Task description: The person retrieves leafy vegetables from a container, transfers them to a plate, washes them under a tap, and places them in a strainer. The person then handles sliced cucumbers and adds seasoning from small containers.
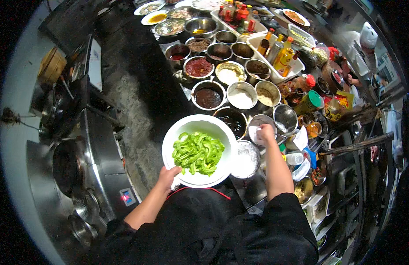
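My left hand grips the near left rim of a white bowl, its thumb over the edge. Light green slices, which look like sliced bitter melon, lie heaped inside. To the right of the bowl, my right hand dips into a metal pot of white powder or grains. Its fingers look pinched together, and what they hold is too small to make out. Close by, between bowl and right forearm, sits a round metal tub with white contents. A pot of dark liquid stands just beyond the bowl.
Several seasoning pots crowd the counter ahead, including a brown sauce and a red paste. Bottles stand in a white tray. A green-lidded jar is at the right. On my left are a steel stove and a dark wok.
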`<control>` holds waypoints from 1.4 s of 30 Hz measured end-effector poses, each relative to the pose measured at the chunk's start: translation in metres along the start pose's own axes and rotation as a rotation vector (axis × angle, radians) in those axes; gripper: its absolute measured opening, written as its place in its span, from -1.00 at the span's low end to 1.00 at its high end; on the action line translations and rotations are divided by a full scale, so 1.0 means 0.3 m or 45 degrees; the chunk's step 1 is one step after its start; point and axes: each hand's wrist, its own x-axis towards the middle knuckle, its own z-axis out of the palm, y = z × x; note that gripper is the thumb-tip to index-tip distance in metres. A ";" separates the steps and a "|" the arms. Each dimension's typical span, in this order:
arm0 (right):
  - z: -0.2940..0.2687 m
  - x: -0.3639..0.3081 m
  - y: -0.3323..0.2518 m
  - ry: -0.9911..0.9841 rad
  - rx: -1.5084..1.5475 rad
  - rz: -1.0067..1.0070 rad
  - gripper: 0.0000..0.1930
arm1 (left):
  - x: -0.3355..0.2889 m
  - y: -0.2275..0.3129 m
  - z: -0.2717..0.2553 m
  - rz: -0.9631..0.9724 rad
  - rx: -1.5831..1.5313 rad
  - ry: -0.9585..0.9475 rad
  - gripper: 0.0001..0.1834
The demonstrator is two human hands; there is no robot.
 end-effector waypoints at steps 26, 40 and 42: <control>0.527 -1.046 -0.911 -0.478 -1.060 -1.570 -0.08 | -0.190 -0.157 -0.299 0.291 -0.260 0.235 -0.70; 1.298 -1.750 -1.387 -1.513 -0.847 -2.038 -0.22 | -0.700 -0.503 -1.025 0.509 -0.754 0.989 -0.88; 1.357 -1.913 -1.381 -1.525 -1.034 -2.250 0.06 | -0.744 -0.528 -1.044 0.686 -1.184 1.256 -0.84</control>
